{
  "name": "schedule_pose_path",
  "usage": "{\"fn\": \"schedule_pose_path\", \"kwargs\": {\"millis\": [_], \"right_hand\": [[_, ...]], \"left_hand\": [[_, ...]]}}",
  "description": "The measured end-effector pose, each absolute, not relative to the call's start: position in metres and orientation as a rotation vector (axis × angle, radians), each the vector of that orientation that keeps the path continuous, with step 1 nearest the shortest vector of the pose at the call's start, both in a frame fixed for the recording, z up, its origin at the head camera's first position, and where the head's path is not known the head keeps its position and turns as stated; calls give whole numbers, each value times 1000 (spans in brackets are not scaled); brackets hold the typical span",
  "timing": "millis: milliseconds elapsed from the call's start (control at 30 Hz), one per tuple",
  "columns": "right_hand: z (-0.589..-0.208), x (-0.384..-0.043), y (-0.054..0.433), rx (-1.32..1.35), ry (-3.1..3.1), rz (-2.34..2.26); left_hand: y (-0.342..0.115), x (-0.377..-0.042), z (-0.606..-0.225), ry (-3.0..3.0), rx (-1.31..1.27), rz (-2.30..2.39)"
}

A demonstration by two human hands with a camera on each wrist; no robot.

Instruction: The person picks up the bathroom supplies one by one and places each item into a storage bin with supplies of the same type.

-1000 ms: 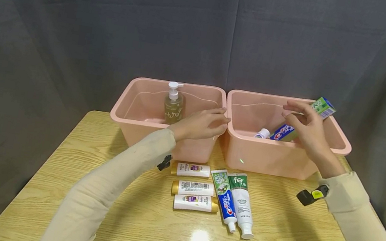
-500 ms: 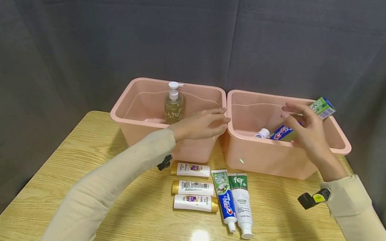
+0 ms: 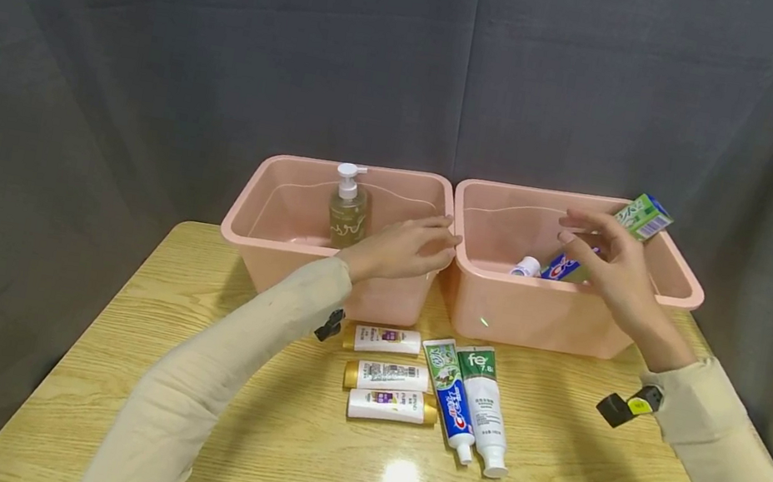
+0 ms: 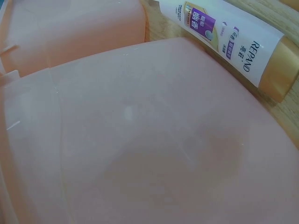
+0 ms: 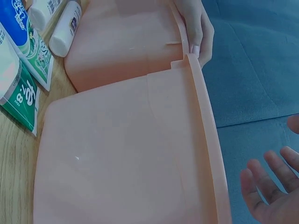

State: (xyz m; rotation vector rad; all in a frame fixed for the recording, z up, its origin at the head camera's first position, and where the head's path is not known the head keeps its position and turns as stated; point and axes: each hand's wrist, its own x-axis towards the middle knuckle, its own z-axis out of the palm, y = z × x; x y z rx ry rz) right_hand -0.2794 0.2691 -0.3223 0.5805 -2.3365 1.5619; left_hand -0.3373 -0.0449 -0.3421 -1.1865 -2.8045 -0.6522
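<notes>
My left hand (image 3: pixel 404 248) lies over the front right corner of the left pink bin (image 3: pixel 331 256), fingers loosely extended toward the neighbouring bin; in the right wrist view its fingertips are right at the rim. Inside that bin stands a pump bottle (image 3: pixel 348 214) of greenish liquid. Over the right pink bin (image 3: pixel 534 315), my right hand (image 3: pixel 618 265) hovers with thumb and fingers apart, holding nothing. Beneath it a toothpaste box (image 3: pixel 642 217) leans out over the back right rim, partly hidden by the hand. A white-capped item (image 3: pixel 527 267) pokes up beside it.
In front of the bins, on the wooden table (image 3: pixel 276 459), lie three white tubes (image 3: pixel 386 405) with gold caps. Beside them are a blue-green toothpaste tube (image 3: pixel 450 399) and a white-green toothpaste tube (image 3: pixel 484 408). A dark curtain (image 3: pixel 387 47) hangs behind.
My right hand has drifted slightly left and down over the right bin, its forearm lowering a little. The left hand and all the items stay where they were.
</notes>
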Motion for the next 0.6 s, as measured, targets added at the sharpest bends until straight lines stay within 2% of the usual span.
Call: {"fn": "schedule_pose_path", "kwargs": {"millis": [600], "right_hand": [[-327, -269, 265, 668, -2279, 1519]], "left_hand": [[-44, -337, -342, -2817, -1175, -646]]}}
